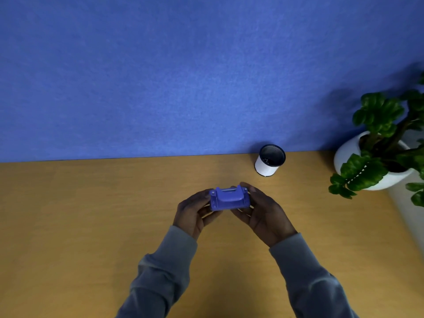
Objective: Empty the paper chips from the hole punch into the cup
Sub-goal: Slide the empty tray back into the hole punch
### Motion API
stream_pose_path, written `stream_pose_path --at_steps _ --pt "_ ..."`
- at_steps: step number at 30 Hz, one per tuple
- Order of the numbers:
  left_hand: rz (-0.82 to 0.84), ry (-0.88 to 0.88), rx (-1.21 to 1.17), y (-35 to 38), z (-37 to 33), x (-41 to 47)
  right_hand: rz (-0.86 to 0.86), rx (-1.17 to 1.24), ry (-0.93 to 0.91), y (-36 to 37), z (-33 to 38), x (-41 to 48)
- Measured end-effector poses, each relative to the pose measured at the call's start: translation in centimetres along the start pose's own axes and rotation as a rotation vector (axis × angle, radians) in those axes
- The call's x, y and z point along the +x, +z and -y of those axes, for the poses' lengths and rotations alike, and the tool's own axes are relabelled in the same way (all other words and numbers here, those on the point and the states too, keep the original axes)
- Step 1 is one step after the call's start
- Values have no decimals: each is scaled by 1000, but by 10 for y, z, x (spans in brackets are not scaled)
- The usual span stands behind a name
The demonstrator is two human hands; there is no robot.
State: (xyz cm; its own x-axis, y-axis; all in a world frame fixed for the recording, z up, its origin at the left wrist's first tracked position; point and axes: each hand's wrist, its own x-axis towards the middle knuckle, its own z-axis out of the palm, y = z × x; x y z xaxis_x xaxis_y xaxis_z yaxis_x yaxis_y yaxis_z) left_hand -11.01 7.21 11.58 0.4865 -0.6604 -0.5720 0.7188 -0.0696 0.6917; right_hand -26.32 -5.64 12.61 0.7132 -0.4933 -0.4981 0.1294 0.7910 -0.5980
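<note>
Hole punch point(229, 199) cradled between left hand point(193, 211) and right hand point(260, 211) — palms inward.

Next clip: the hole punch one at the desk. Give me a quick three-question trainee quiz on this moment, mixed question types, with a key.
1. True or false: the hole punch is held directly above the cup.
2. Which hands grip the punch? A) left hand only B) right hand only C) both
3. Fill in: the white pot holding the plant stands to the ____ of the cup.

Key
1. False: the punch is nearer the person and left of the cup, which stands by the blue partition.
2. C: one hand at each end.
3. Right.
</note>
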Motion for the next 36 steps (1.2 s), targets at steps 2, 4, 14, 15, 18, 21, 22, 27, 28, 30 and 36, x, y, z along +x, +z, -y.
stream_pose_path --at_steps 2,4,14,15,18,21,22,27,28,30,36 --pt "77 40 13 -2 0 -2 86 0 -20 -5 0 -1" --pt "133 94 59 -2 1 -4 141 -24 -45 -8 -1 -2" --pt "194 126 28 -9 0 -9 154 -24 -59 -5 -1 -4" --pt "184 124 6 -9 -1 -9 157 -20 -61 -5 -2 -4" --pt "154 108 -101 -8 1 -10 175 3 -67 -3 -4 -4" --pt "109 67 -212 -9 5 -11 185 1 -75 -1 -5 -4" --pt "92 60 -220 -9 6 -11 179 -14 -80 -1 -5 -5" --pt "-11 59 -133 -8 3 -12 130 -127 -132 1 -5 -8" --pt "-27 59 -119 -7 2 -12 119 -153 -145 2 -5 -9" --pt "-40 65 -118 -7 0 -11 94 -199 -175 4 -7 -10" --pt "48 135 -43 -2 4 -14 5 -338 -256 5 -10 -6"
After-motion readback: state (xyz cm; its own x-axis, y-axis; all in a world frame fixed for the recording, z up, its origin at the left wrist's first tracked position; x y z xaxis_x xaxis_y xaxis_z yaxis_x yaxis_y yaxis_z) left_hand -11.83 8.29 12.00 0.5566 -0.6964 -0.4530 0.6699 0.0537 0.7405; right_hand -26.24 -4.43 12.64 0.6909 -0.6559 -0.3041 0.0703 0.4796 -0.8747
